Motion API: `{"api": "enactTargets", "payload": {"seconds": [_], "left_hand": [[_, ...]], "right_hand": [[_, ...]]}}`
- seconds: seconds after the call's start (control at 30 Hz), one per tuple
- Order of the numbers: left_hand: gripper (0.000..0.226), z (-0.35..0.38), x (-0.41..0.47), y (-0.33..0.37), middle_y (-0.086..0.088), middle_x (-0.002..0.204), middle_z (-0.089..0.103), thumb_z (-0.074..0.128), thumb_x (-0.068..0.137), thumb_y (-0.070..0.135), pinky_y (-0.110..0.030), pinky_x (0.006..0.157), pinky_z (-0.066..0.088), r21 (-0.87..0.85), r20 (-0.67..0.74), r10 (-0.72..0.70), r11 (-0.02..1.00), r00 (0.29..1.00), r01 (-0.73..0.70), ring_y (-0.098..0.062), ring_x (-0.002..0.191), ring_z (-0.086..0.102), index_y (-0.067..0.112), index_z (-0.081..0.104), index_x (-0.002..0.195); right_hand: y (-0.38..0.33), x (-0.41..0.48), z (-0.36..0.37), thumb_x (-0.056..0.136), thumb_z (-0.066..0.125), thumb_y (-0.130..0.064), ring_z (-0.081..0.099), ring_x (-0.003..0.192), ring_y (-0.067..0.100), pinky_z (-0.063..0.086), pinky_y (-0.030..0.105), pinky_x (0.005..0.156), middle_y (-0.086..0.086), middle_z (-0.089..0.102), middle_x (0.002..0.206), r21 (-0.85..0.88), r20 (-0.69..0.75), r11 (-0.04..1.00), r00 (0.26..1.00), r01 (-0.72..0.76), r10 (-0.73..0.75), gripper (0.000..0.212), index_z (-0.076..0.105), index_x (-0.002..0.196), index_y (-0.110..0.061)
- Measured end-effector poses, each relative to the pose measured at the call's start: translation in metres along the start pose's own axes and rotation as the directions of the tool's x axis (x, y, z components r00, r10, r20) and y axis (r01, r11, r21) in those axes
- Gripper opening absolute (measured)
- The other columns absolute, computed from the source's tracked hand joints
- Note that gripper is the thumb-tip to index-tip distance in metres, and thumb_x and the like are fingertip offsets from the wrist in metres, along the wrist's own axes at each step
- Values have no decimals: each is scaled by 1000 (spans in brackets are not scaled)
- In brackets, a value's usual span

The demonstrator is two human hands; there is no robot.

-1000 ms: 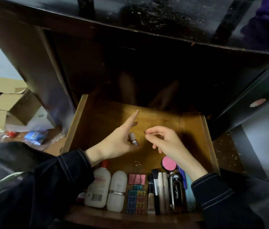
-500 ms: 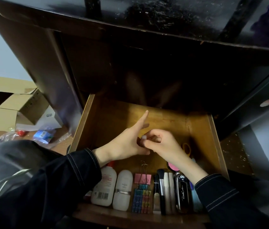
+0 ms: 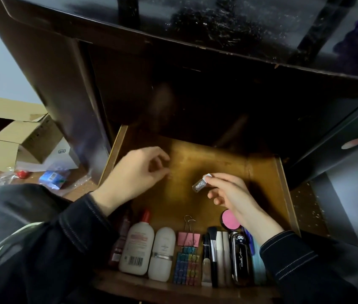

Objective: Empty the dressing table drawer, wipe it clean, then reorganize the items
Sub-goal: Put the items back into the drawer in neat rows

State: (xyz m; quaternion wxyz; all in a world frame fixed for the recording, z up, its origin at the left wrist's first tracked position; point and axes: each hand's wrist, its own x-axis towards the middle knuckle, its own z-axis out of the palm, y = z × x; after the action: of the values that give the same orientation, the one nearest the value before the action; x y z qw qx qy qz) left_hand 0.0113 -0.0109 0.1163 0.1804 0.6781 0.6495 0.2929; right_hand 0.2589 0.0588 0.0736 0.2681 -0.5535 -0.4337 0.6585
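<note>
The wooden drawer (image 3: pixel 282 181) stands pulled out of the dark dressing table (image 3: pixel 173 62). My right hand (image 3: pixel 230 196) pinches a small glitter vial (image 3: pixel 199 184) by its white cap, above the bare middle of the drawer floor. My left hand (image 3: pixel 134 174) hovers over the drawer's left side, fingers loosely curled, holding nothing. Along the front edge lie a white bottle with a red cap (image 3: pixel 136 246), a white tube (image 3: pixel 161 253), a pink binder clip (image 3: pixel 188 238), coloured clips (image 3: pixel 185 267), a makeup brush (image 3: pixel 212 253), a black case (image 3: pixel 239 257) and a pink compact (image 3: pixel 229 220).
Open cardboard boxes (image 3: pixel 9 137) sit on the floor to the left, with a blue packet (image 3: pixel 53 177) and plastic wrap beside them. The table top overhangs the drawer's back half. A dark panel (image 3: pixel 338 150) stands at the right.
The vial passed from my left hand to my right. The hands then parted, the left drifting left and the right carrying the vial rightward.
</note>
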Motion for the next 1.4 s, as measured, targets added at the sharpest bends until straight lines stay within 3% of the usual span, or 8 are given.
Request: {"api": "enactTargets", "payload": {"seconds": [0.13, 0.27, 0.4, 0.57, 0.73, 1.0, 1.17, 1.4], "left_hand": [[26, -26, -22, -25, 2, 108, 62, 70, 89, 15, -37, 81, 52, 205, -134, 83, 977, 988, -54, -18, 98, 54, 17, 70, 114], [23, -18, -34, -29, -7, 117, 61, 70, 86, 6, -44, 90, 46, 364, -91, 239, 911, 967, -191, -33, 118, 51, 12, 72, 108], [22, -19, -33, -33, -4, 115, 63, 68, 86, 6, -47, 88, 46, 334, -186, 87, 943, 979, -20, -31, 117, 49, 14, 74, 105], [18, -19, -33, -33, -4, 104, 65, 65, 85, 2, -47, 86, 47, 295, -210, 71, 955, 975, -6, -32, 112, 52, 12, 75, 96], [19, -20, -35, -32, -5, 99, 68, 65, 83, -1, -49, 88, 48, 266, -218, 46, 964, 975, 14, -34, 114, 54, 10, 76, 93], [17, -22, -36, -29, -3, 97, 70, 64, 84, 1, -48, 91, 47, 257, -207, 23, 966, 978, 32, -32, 121, 51, 10, 76, 92], [16, -21, -36, -31, -3, 95, 70, 65, 83, 0, -45, 91, 47, 240, -221, 28, 970, 975, 27, -32, 121, 52, 9, 75, 90], [17, -28, -42, -27, -4, 104, 68, 64, 90, 5, -34, 104, 39, 171, -137, 18, 985, 990, 6, -30, 128, 46, 10, 75, 102]], "right_hand": [[2, 1, 15, 90, 76, -23, 59, 62, 11, 44, 20, 50, 3, 75, 84, -186, -4, 975, 992, 123, -125, 14, 77, 103, -19], [-3, 6, 53, 92, 73, -24, 56, 58, 7, 40, 18, 47, -3, 69, 71, -291, 122, 928, 971, 232, -204, 10, 76, 101, -20], [-4, 18, 96, 92, 72, -22, 56, 55, 0, 40, 13, 46, -4, 70, 81, -437, 241, 848, 948, 298, -209, 4, 71, 96, -22], [18, 39, 135, 90, 74, -26, 63, 93, 17, 52, 31, 74, 1, 66, 101, -595, 231, 777, 970, 205, -79, 20, 64, 105, -19], [33, 49, 148, 94, 70, -26, 65, 102, 24, 54, 45, 93, 7, 66, 116, -686, 204, 713, 979, 145, -3, 35, 60, 125, -14], [40, 37, 149, 92, 69, -37, 66, 92, 19, 58, 40, 78, -1, 66, 108, -831, 231, 510, 972, 224, -51, 35, 60, 122, -23], [43, 32, 150, 91, 70, -41, 65, 88, 17, 48, 28, 62, -4, 66, 106, -863, 272, 422, 959, 277, -74, 37, 61, 123, -25], [13, 16, 138, 92, 70, -32, 61, 79, 11, 51, 30, 60, -4, 61, 99, -846, 250, 464, 964, 262, -89, 33, 58, 119, -19]]}}
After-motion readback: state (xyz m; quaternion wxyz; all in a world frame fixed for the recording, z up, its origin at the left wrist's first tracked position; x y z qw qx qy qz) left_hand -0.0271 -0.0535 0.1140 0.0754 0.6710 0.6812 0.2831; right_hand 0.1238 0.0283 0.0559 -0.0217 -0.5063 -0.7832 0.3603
